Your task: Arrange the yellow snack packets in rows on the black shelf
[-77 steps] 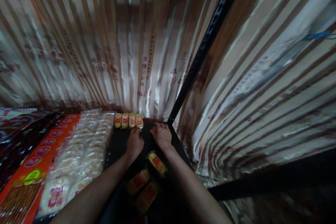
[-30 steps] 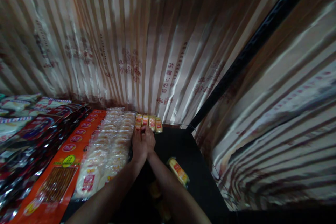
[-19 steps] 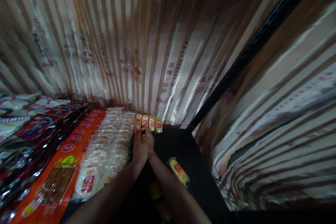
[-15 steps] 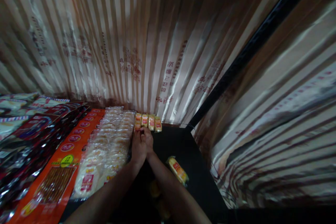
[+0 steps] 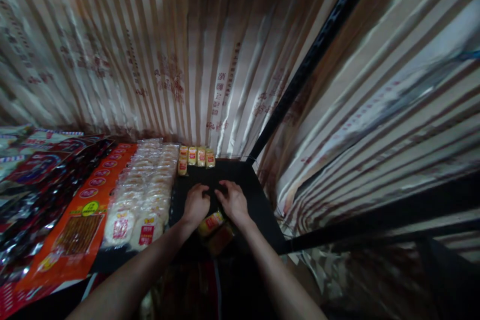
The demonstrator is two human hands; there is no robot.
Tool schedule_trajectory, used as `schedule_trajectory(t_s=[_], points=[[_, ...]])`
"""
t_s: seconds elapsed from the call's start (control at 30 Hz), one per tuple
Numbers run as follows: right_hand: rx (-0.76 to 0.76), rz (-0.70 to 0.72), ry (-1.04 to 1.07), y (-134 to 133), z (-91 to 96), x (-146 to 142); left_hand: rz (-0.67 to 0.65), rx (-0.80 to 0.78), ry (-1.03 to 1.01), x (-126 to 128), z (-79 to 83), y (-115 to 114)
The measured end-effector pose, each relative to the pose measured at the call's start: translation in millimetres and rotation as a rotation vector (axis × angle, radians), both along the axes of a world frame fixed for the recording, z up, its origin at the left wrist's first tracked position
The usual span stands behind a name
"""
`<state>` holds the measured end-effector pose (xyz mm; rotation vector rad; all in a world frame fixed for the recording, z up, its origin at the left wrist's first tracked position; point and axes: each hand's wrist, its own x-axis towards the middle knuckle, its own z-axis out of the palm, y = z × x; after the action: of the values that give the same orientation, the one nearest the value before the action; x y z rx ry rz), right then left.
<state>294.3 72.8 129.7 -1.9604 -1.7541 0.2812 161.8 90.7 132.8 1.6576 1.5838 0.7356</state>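
Note:
My left hand (image 5: pixel 195 204) rests knuckles-up on the black shelf (image 5: pixel 258 200), its fingers curled under so I cannot see what they hold. Beside it, my right hand (image 5: pixel 233 201) lies flat with its fingers spread toward the left hand. A yellow snack packet with a red label (image 5: pixel 210 223) pokes out between my wrists, and a second packet (image 5: pixel 222 239) lies just behind it. At the shelf's back stands a row of small yellow packets (image 5: pixel 197 156), with one more packet (image 5: pixel 182 166) in front of the row's left end.
Clear bags of pale round cakes (image 5: pixel 150 195) fill the shelf to the left, then an orange packet (image 5: pixel 80 210) and dark red bags (image 5: pixel 33 180). Striped shiny curtains (image 5: pixel 187 60) hang behind and on the right. A black upright post (image 5: pixel 300 70) stands at the back corner.
Both hands pulled back from the back row, where they were pressed together, and parted over the loose packets. One more packet now stands in front of the row. The view swung right.

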Motion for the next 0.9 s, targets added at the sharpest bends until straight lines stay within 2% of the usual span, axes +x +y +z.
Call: schedule_trajectory(t_s=[0.13, 0.23, 0.37, 0.5, 0.57, 0.63, 0.7, 0.77, 0.83, 0.9], points=[[-0.236, -0.051, -0.158, -34, 3.8, 28, -0.056, -0.067, 0.019, 9, 14.8, -15], [-0.283, -0.024, -0.206, -42, 5.3, 35, -0.078, -0.085, 0.04, 14, 22.8, -21], [-0.168, 0.15, -0.166, -37, 15.0, 36, -0.143, -0.035, 0.104, 15, 24.7, -27], [-0.017, 0.364, -0.074, -27, 30.0, 29, -0.197, 0.01, 0.112, 10, 19.2, -28], [0.037, 0.457, -0.027, -21, 34.6, 23, -0.187, -0.023, 0.006, 7, 15.2, -26], [0.092, 0.522, 0.014, -16, 34.5, 15, -0.121, -0.086, -0.186, 4, 11.0, -22], [0.159, 0.473, 0.075, -11, 28.8, 5, 0.014, -0.153, -0.403, 2, 7.2, -17], [0.187, 0.285, 0.197, -5, 18.0, -6, 0.192, -0.184, -0.585, 0, 4.0, -13], [0.11, 0.078, 0.376, 1, 4.4, -17, 0.34, -0.189, -0.726, -1, 1.4, -9], [-0.006, -0.023, 0.547, 9, -9.0, -27, 0.421, -0.193, -0.836, -2, -0.7, -6]])
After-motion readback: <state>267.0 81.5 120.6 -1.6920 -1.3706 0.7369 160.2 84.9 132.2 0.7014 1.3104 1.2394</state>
